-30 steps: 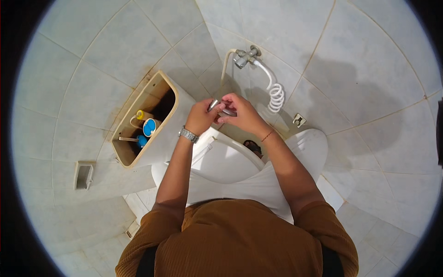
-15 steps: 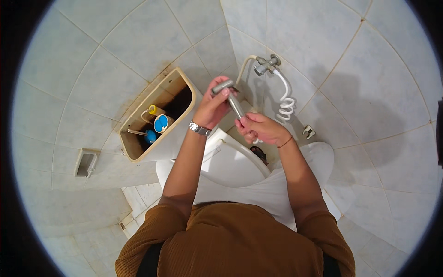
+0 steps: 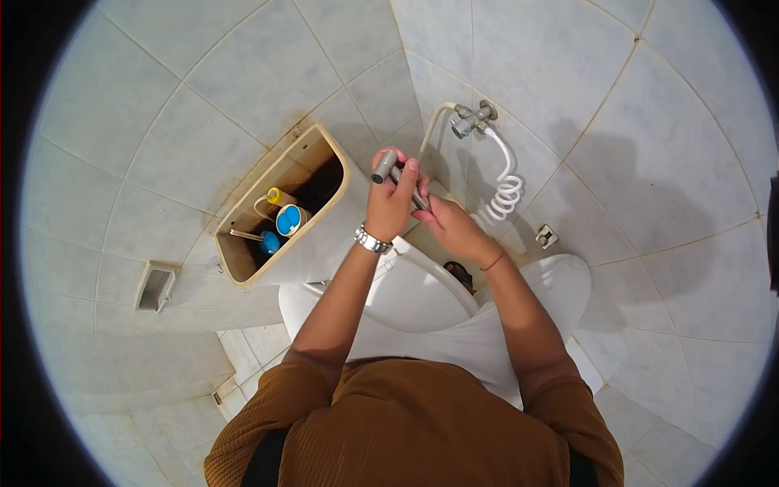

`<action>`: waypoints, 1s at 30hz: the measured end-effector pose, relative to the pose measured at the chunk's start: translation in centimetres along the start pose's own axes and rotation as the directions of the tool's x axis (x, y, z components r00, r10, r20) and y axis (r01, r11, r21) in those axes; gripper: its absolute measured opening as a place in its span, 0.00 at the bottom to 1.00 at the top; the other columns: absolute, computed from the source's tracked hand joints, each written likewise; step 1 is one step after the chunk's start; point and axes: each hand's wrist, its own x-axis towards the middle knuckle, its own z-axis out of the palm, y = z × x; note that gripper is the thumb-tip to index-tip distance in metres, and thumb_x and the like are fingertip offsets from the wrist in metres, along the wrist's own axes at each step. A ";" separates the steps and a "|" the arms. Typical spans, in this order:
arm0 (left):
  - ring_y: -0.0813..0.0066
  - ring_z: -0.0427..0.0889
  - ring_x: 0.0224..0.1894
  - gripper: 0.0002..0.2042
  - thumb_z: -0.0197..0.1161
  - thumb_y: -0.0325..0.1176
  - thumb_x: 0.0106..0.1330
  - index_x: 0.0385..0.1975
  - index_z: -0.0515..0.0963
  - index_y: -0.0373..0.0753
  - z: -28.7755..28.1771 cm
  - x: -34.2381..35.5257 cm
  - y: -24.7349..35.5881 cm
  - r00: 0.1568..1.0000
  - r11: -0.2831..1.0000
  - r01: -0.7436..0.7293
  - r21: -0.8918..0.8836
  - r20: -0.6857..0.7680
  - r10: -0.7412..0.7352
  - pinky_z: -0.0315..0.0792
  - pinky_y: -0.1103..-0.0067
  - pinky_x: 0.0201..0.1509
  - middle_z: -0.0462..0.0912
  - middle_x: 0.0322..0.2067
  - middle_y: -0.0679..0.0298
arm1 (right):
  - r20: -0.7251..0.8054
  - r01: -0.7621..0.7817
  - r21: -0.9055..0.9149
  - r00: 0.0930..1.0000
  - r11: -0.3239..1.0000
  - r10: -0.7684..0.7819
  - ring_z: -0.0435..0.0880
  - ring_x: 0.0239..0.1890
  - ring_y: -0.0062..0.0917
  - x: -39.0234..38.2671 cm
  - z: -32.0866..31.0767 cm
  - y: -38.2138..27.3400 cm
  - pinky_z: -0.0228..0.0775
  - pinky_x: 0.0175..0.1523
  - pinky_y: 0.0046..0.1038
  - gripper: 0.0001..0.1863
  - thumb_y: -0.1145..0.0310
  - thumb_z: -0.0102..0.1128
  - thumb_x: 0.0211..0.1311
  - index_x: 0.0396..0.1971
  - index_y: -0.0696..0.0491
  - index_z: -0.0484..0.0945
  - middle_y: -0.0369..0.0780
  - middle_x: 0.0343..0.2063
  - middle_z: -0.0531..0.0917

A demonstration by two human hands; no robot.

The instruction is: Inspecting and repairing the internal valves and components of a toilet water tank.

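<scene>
From here, fingers (image 3: 407,176) hide part of the grey handpiece (image 3: 384,167) at upper centre, and the lower edge crops the brown shirt (image 3: 438,430).

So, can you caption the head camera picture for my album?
Left hand and right hand hold a silver sprayer beside an open toilet tank.

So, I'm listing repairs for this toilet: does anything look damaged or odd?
Yes: the toilet cistern has no lid on, exposing its blue-topped flush valve, and brown stains discolour the pale wall tiles behind it. The metal sprayer shows no clear damage, though the left hand and right hand partly hide it.
</scene>
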 end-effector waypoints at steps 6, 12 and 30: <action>0.76 0.77 0.31 0.11 0.55 0.29 0.73 0.49 0.61 0.38 0.0 -0.9 -0.5 0.963 0.932 -0.086 0.354 -0.211 0.168 0.73 0.79 0.36 0.73 0.33 0.63 | -0.290 -0.206 -0.487 0.955 0.849 0.065 0.80 0.33 0.53 -0.2 1.8 -1.8 0.71 0.34 0.42 0.11 0.67 0.56 0.66 0.32 0.59 0.68 0.55 0.29 0.81; 0.73 0.79 0.45 0.16 0.55 0.33 0.73 0.56 0.66 0.37 -2.5 -1.5 5.7 0.925 0.840 -0.338 0.425 0.312 0.215 0.74 0.79 0.44 0.77 0.45 0.57 | 0.363 -0.471 0.252 0.856 0.846 0.368 0.62 0.20 0.13 -2.1 -3.2 -3.5 0.57 0.24 0.23 0.16 0.59 0.54 0.73 0.30 0.54 0.68 0.27 0.19 0.63; 0.52 0.74 0.60 0.26 0.66 0.36 0.63 0.59 0.68 0.38 -4.5 -5.9 10.4 0.894 0.528 -0.392 0.754 0.446 0.027 0.68 0.64 0.63 0.79 0.53 0.54 | 0.417 -0.471 0.260 0.842 0.843 0.342 0.65 0.23 0.13 -2.5 -3.3 -4.1 0.62 0.29 0.21 0.17 0.55 0.55 0.72 0.40 0.56 0.77 0.31 0.20 0.66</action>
